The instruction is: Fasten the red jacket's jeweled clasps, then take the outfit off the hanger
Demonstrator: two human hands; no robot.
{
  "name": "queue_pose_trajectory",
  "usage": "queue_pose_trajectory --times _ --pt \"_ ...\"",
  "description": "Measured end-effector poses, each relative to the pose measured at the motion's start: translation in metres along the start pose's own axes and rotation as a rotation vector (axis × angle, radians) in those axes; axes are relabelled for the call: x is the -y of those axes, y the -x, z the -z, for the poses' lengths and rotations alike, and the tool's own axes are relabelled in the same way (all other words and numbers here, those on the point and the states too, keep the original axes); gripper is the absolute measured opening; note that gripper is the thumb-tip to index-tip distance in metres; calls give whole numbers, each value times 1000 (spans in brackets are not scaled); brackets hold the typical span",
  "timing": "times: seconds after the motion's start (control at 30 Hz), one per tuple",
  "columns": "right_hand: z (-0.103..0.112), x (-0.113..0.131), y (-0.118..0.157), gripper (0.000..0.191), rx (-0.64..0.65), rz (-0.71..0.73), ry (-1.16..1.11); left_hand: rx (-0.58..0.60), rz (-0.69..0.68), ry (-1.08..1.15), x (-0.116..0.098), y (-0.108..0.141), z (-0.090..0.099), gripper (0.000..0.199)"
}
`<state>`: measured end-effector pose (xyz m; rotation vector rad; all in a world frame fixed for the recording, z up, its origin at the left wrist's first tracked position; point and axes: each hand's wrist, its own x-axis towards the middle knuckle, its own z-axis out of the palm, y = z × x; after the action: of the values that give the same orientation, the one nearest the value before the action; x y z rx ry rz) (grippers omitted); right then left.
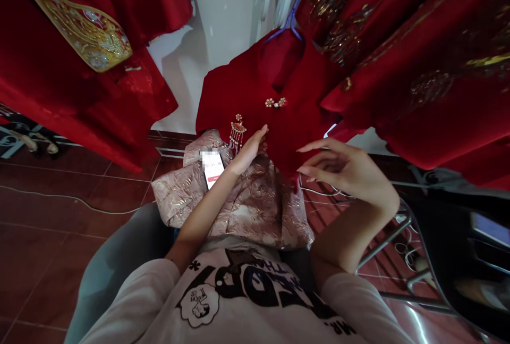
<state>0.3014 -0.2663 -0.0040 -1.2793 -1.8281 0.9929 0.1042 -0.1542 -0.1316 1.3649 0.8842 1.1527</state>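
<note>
A red garment (297, 120) hangs in front of me on a purple hanger (294, 19). It carries a beaded flower clasp (275, 102) and a tasselled ornament (238, 128). My left hand (249, 151) is at the garment's front, closed at its lower part, with most fingers hidden. To the right of the garment my right hand (342, 167) is raised, one finger stretched out, the lower ones bent together in a pinch. Anything between them is too small to see. Pink brocade cloth (255, 216) covers my lap, and a lit phone (212, 167) lies on it.
Embroidered red garments (95, 41) hang at the left, and more red garments (398, 67) at the right. A black chair (442, 237) at the right holds a phone (492, 228). A white cable (95, 207) runs over the red tiled floor (43, 243).
</note>
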Motion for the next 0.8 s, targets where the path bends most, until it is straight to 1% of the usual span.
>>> queue_pose_trajectory --times 0.03,0.07,0.13,0.17,0.23,0.27,0.3,0.33,0.4,0.5,0.57,0.67,0.73,0.8 --pt "-2 3 0 40 19 18 -17 -23 25 32 -2 1 2 45" --pt "-4 4 -2 38 1 35 -34 -41 50 61 -4 1 5 40" --pt "-11 2 -10 34 -84 53 -55 -86 61 74 -12 4 10 29" --pt "-16 -2 -17 34 -136 58 -56 -100 47 66 -16 5 12 23" --pt "-30 -17 -35 36 -218 64 -44 -87 20 65 -24 8 13 15" --pt "-37 -26 -45 40 -264 80 -30 -72 14 79 -27 9 13 13" --pt "-45 -36 -56 46 -279 78 -29 -54 14 98 -28 10 12 11" --pt "-53 -46 -65 47 -257 68 -32 -42 17 117 -29 11 10 10" --pt "-66 -64 -81 44 -219 60 -41 -45 25 138 -28 11 9 6" --pt "-75 -79 -93 41 -191 52 -69 -94 53 120 -21 10 10 7" --pt "-75 -80 -94 47 -168 65 -98 -129 62 100 -15 7 13 9" --pt "-73 -78 -94 63 -104 67 -184 -198 22 49 -6 3 17 13" --pt "-74 -77 -95 63 -74 55 -253 -248 -23 -15 -2 0 19 16" --pt "-78 -77 -98 57 -92 51 -292 -300 -65 -94 1 -1 20 21"
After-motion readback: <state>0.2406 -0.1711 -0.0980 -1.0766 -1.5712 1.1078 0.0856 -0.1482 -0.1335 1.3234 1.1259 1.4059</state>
